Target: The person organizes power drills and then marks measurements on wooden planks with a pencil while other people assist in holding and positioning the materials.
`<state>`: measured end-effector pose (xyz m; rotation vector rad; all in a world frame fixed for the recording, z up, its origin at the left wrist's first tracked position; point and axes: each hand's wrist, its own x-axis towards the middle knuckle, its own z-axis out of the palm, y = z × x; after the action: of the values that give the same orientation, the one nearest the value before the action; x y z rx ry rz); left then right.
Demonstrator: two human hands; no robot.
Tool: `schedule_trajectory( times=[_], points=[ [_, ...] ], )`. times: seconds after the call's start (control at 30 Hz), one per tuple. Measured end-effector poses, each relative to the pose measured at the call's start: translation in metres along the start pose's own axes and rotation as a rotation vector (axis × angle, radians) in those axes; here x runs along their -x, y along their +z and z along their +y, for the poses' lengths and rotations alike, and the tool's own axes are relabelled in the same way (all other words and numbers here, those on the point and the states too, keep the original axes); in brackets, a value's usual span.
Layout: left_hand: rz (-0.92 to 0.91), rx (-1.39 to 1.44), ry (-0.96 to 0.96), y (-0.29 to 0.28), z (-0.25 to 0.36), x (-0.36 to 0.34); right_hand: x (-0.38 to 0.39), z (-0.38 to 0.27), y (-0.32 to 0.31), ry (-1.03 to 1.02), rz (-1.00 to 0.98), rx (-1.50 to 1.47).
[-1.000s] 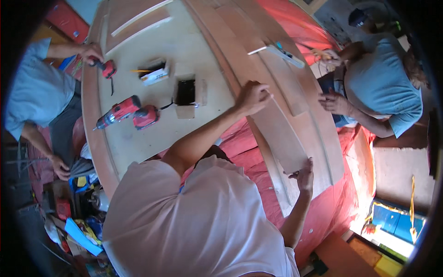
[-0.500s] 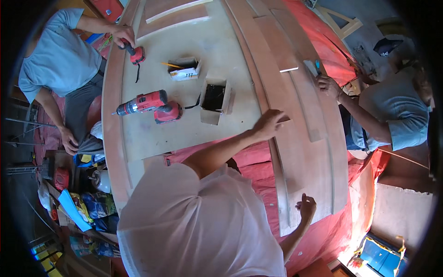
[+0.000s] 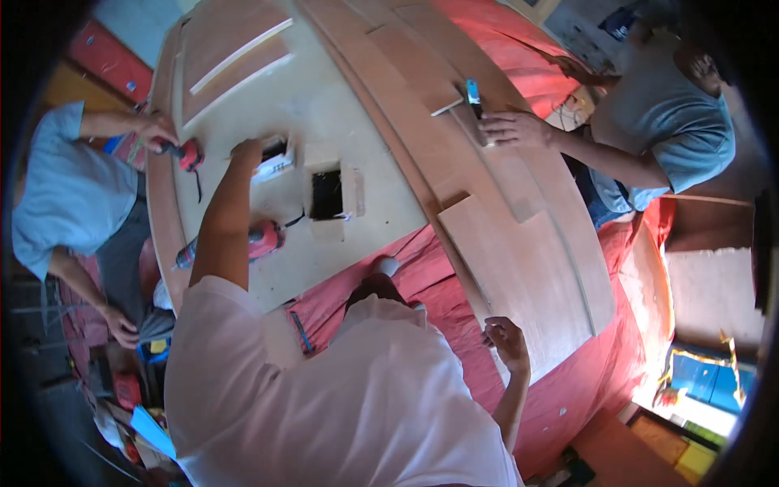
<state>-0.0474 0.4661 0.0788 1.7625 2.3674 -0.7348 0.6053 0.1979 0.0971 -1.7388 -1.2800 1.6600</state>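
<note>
My left hand (image 3: 247, 152) reaches across the worktop to a small white carton (image 3: 276, 165), with its fingers curled at the carton's left end. Whatever those fingers hold is hidden. Partly behind my left forearm lies a red and black cordless drill (image 3: 264, 239). My right hand (image 3: 507, 345) hovers by the near end of a long wooden panel (image 3: 535, 276), fingers bent inward; I cannot make out anything in them. An open cardboard box (image 3: 328, 231) with dark contents stands right of the carton.
On the left a person's hand (image 3: 157, 130) grips another red power tool (image 3: 191, 154). At right a co-worker's hand (image 3: 515, 128) rests on the boards beside a blue-ended hand tool (image 3: 473, 91). Wood strips (image 3: 243, 57) lie at the far left. Red sheeting (image 3: 406, 272) hangs below the worktop.
My left hand has left the wooden panel and moved left to the small carton. The pencil seen sticking out there is now hidden. The right co-worker's hand lies flatter on the boards.
</note>
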Motion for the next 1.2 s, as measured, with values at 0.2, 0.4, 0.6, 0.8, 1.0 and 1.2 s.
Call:
schedule_trajectory(
  times=[0.2, 0.4, 0.6, 0.8, 1.0, 1.2],
  points=[
    [0.065, 0.008, -0.075, 0.021, -0.009, 0.004, 0.006, -0.012, 0.004, 0.022, 0.034, -0.105],
    [0.478, -0.325, 0.128, -0.062, -0.025, 0.002, 0.014, -0.020, 0.009, -0.094, 0.050, -0.249],
    [0.121, 0.945, 0.746, -0.159, 0.115, 0.193, -0.013, -0.076, 0.047, -0.265, -0.146, -0.451],
    [0.055, 0.712, 1.268, -0.096, 0.288, 0.301, -0.025, -0.080, 0.088, -0.415, 0.141, -0.598],
    [0.106, 0.800, 1.067, -0.072, 0.308, 0.277, 0.008, -0.004, 0.039, -0.380, 0.581, -0.994],
    [0.372, 0.685, 0.947, -0.021, 0.334, 0.219, 0.030, 0.070, -0.006, -0.747, 0.447, -1.223]
  ],
)
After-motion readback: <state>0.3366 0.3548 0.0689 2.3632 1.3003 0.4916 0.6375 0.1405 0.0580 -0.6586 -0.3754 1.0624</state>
